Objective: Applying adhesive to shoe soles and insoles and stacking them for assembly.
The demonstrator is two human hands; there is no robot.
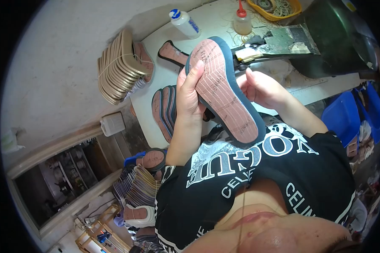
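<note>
"How far along?"

"My left grip (189,93) holds one pink-faced shoe sole (224,95), so it's underway. My right grip (262,89) is just beside it; can't tell if it's holding anything. More soles (157,109) lie left, done or waiting, I can't tell."

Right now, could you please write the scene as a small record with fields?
Left hand: grips the pink-faced sole, thumb on its face
Right hand: beside the sole's edge, contact unclear
Sole rim: dark teal
Table: white bottle, red-tipped bottle, yellow basket
Left of left forearm: overlapping soles
Near wall: tied tan bundle
</note>
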